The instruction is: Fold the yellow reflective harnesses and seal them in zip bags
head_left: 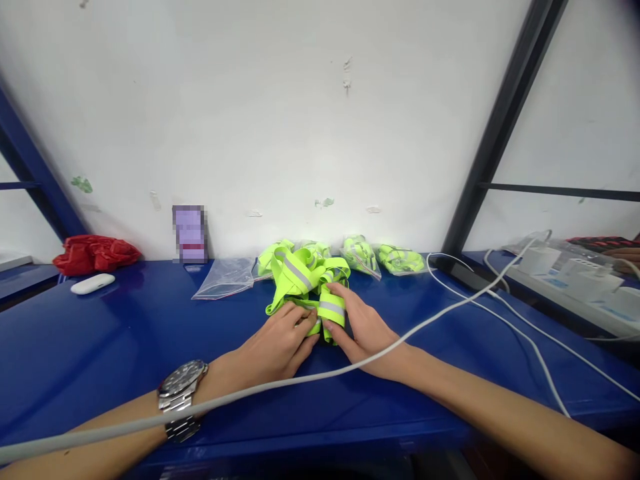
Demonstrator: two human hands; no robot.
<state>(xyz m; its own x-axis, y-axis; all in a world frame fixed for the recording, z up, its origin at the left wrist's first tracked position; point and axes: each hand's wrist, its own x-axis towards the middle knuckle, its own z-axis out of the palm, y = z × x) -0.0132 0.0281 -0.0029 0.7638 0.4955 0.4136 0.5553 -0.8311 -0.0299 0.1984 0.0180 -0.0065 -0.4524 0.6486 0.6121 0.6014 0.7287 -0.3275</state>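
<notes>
"Why both hands?"
"Likely because the strap (297,272) is floppy: my left hand (280,337) pinches its near part, my right hand (367,331) grasps a fold."
"And the rest?"
"Heaped just beyond my fingertips, mid-tabletop (125,313), towards the back edge, near the bags (363,257)."

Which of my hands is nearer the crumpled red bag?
Left. Your left hand is to the right of the red bag and closer to you; your right hand is farther right.
</notes>
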